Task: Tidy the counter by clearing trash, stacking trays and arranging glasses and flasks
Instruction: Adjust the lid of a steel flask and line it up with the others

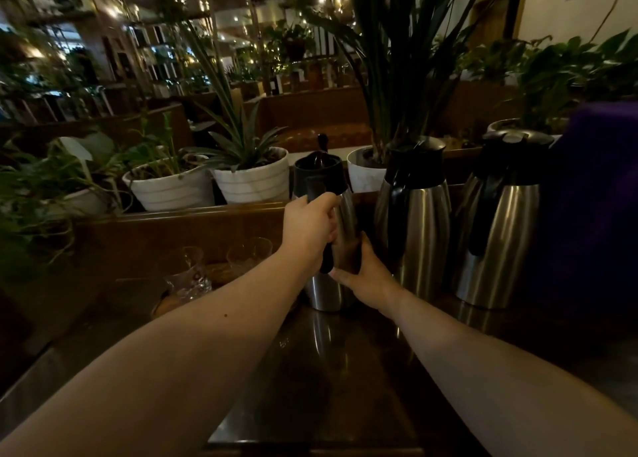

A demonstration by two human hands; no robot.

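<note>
I am on the flasks: my left hand grips the flask handle, my right hand cups its side; next, slide it on the table beside the other two flasks

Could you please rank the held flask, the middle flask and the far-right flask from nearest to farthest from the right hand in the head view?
From the right hand:
1. Held flask, touching it.
2. Middle flask, just right.
3. Far-right flask, farthest right.
</note>
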